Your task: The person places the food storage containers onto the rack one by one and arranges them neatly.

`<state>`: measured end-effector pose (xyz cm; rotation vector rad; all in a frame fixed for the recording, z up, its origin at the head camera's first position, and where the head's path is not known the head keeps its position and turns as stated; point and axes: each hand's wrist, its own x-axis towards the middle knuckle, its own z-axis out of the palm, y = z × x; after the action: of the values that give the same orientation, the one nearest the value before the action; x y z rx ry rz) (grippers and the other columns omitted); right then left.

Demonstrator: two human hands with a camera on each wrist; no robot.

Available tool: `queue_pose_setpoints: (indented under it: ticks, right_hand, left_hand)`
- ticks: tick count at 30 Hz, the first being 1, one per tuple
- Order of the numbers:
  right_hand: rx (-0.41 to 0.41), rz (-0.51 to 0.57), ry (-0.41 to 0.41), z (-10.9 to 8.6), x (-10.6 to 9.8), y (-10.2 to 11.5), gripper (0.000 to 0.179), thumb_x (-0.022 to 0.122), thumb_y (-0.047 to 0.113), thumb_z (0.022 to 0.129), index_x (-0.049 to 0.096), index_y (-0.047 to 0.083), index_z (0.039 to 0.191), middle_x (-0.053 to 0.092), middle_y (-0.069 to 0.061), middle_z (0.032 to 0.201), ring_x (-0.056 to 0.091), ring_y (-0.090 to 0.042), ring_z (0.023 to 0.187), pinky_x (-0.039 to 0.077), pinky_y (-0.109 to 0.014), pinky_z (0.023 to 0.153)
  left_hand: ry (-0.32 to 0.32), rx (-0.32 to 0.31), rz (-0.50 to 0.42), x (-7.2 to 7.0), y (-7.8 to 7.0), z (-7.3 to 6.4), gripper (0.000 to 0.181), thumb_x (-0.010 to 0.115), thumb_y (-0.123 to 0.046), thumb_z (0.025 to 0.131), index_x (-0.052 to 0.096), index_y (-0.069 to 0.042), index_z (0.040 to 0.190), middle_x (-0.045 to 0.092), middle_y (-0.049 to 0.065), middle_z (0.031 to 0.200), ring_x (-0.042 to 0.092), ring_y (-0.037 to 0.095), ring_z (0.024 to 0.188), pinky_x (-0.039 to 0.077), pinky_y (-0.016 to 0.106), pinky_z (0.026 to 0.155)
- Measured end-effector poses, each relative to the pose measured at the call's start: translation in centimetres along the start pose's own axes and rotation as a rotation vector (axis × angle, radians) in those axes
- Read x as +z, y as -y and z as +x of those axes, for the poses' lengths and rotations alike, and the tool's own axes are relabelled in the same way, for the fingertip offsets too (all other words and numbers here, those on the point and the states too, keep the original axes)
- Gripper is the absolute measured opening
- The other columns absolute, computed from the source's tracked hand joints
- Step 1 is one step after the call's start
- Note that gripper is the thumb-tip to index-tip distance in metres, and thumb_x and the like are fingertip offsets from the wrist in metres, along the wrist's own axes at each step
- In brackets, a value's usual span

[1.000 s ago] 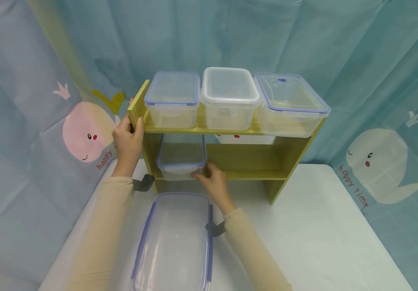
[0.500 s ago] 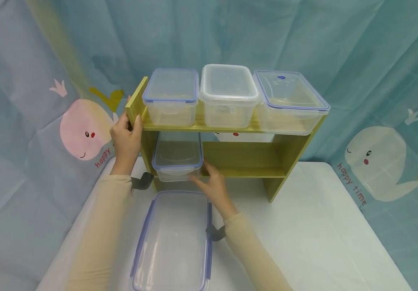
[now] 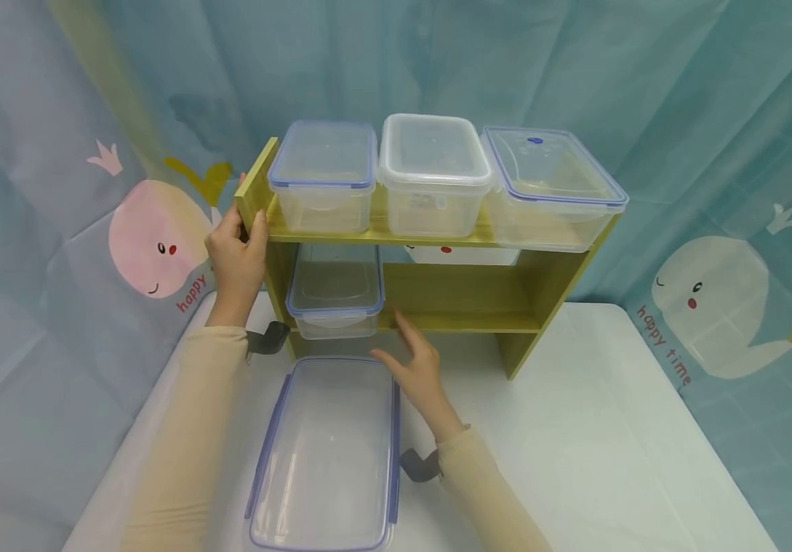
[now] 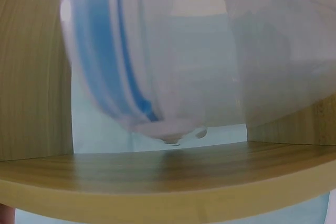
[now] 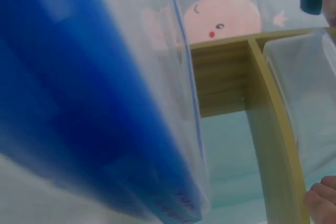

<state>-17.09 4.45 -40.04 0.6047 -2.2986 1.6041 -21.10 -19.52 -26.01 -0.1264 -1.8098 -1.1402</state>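
My left hand (image 3: 237, 257) grips the left side panel (image 3: 254, 184) of a small wooden shelf rack (image 3: 465, 295), thumb at its front. On the middle board, at the left end, sits a clear food container (image 3: 335, 287) with a blue-rimmed lid; its front sticks out past the board's edge. My right hand (image 3: 419, 372) is just right of and below that container, thumb and fingers spread, holding nothing. In the right wrist view, its fingertips (image 5: 323, 203) show beside the board, close to the container (image 5: 310, 87).
Three lidded clear containers (image 3: 435, 176) stand in a row on the top board. A large flat container (image 3: 326, 452) with blue side clips lies on the white table (image 3: 609, 445) before the rack. Printed curtains (image 3: 685, 138) hang behind and at both sides.
The right hand was at the middle-board container's right front corner; the container shifted slightly left, then the hand let go and drew back toward the person. The left hand stayed on the side panel.
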Motion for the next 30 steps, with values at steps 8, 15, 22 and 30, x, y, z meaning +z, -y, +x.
queue_pose_setpoints:
  ticks: [8, 15, 22, 30]
  right_hand:
    - [0.058, 0.157, 0.032, -4.2, -1.1, -0.8, 0.068, 0.07, 0.011, 0.083, 0.038, 0.001, 0.142, 0.04, -0.014, 0.144, 0.039, -0.031, 0.13, 0.032, -0.039, 0.105]
    - [0.043, 0.099, 0.002, -7.3, -2.6, 0.5, 0.064, 0.07, -0.003, 0.079, 0.042, -0.01, 0.135, 0.043, -0.023, 0.139, 0.042, -0.038, 0.126, 0.036, -0.038, 0.101]
    - [0.167, 0.085, 0.012, -10.6, -2.8, -0.5, 0.062, 0.071, 0.008, 0.082, 0.044, -0.002, 0.137, 0.044, -0.017, 0.14, 0.044, -0.031, 0.126, 0.036, -0.035, 0.101]
    - [0.094, 0.057, 0.076, -14.6, -1.4, -0.9, 0.064, 0.073, 0.018, 0.081, 0.046, 0.006, 0.139, 0.048, -0.013, 0.139, 0.048, -0.035, 0.121, 0.043, -0.039, 0.096]
  left_hand:
    - [0.022, 0.011, 0.007, -0.2, -0.1, 0.0, 0.035, 0.054, -0.007, 0.093, 0.058, 0.002, 0.126, 0.062, 0.01, 0.121, 0.054, -0.006, 0.082, 0.044, 0.009, 0.071]
    - [0.019, -0.006, 0.028, 0.0, 0.3, 0.1, 0.029, 0.055, -0.009, 0.093, 0.062, 0.01, 0.112, 0.067, 0.022, 0.103, 0.051, -0.007, 0.076, 0.043, 0.009, 0.067]
    - [0.016, -0.021, 0.022, 0.1, 0.3, 0.0, 0.029, 0.056, -0.01, 0.092, 0.063, 0.009, 0.113, 0.067, 0.019, 0.105, 0.053, -0.005, 0.078, 0.046, 0.01, 0.07]
    - [0.009, -0.022, 0.004, 0.1, 0.1, 0.0, 0.03, 0.056, -0.009, 0.092, 0.063, 0.007, 0.116, 0.068, 0.018, 0.105, 0.051, -0.005, 0.074, 0.043, 0.01, 0.067]
